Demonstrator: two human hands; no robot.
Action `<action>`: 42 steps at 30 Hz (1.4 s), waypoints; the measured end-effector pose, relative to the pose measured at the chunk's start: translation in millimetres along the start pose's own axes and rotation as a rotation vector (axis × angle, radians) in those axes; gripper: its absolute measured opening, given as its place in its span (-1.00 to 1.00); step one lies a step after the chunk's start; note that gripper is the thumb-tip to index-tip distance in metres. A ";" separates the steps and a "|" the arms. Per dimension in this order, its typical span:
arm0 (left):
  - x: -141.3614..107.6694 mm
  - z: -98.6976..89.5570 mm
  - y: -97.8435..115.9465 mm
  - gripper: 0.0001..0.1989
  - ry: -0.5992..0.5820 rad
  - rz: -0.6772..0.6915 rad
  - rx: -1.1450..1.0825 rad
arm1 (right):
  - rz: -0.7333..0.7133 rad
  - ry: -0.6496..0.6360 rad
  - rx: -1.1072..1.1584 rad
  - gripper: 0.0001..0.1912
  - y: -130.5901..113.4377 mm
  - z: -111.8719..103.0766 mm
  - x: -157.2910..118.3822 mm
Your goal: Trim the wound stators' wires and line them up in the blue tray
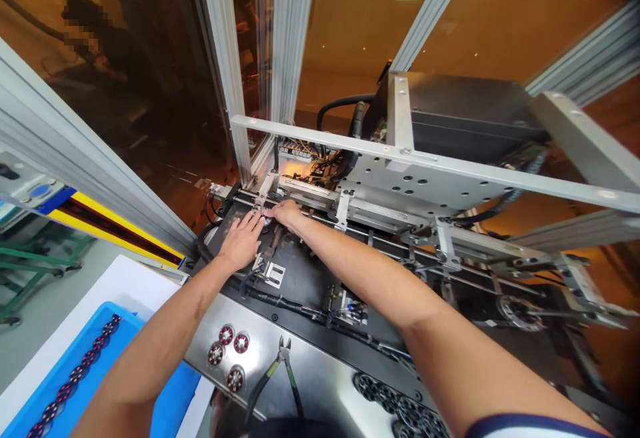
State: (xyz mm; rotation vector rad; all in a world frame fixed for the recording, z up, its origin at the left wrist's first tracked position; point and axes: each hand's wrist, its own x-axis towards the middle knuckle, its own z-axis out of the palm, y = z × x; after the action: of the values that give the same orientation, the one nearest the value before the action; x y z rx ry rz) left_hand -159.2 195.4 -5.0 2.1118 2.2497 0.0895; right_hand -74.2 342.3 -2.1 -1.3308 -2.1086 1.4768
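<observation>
Both arms reach forward over the black machine bed (300, 268). My left hand (242, 239) lies with its fingers stretched out, fingertips at a small round dark part (268, 221) under a metal bracket (263, 191). Just right of it, my right hand (286, 215) has its fingers bent together at the same spot; what they hold, if anything, is too small to tell. Nearer me, several round red-and-black coil parts (241, 343) sit on the steel ledge (200, 331), beside pliers (284, 353) with open jaws.
A blue tray (175, 398) with a row of coil parts stands at the lower left. Several black ring parts (390, 398) lie at the ledge's lower right. A metal crossbar (320, 135) spans behind the hands. Behind the glass at upper left is a person (107, 45).
</observation>
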 end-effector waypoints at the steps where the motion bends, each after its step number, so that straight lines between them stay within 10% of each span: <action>1: 0.1 -1.7 -0.2 -0.39 -0.006 -0.001 0.007 | -0.031 -0.005 -0.036 -0.68 -5.0 -6.3 -9.9; 6: 1.9 -6.2 -2.4 -0.33 -0.028 -0.002 0.007 | -0.291 -0.064 -0.196 -0.76 1.8 -78.5 -94.8; 12: 8.3 -9.9 -5.2 -0.32 -0.042 -0.007 -0.042 | -0.300 0.048 -0.427 -0.74 71.4 -176.0 -147.7; 19: -2.1 -46.0 7.0 -0.46 0.087 -0.071 -0.056 | -0.576 -0.055 -0.608 -0.80 99.7 -140.4 -112.7; 26: -38.4 -72.1 72.1 -0.51 0.317 -0.002 -0.127 | -0.556 -0.051 -0.605 -0.77 115.5 -130.8 -104.1; 33: -7.3 -26.8 132.8 -0.58 0.226 0.123 -0.204 | -0.152 -0.054 -0.545 -0.68 114.8 -133.3 -85.3; 42: 24.3 12.3 141.5 -0.47 0.109 0.170 -0.141 | 0.252 -0.046 -0.320 -0.65 102.9 -138.7 -40.7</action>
State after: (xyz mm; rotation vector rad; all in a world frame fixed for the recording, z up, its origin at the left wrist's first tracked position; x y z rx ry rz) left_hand -19.0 228.7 -6.0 2.2668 2.0445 0.3679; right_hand 91.8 403.9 -13.5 -1.7471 -2.3531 1.3038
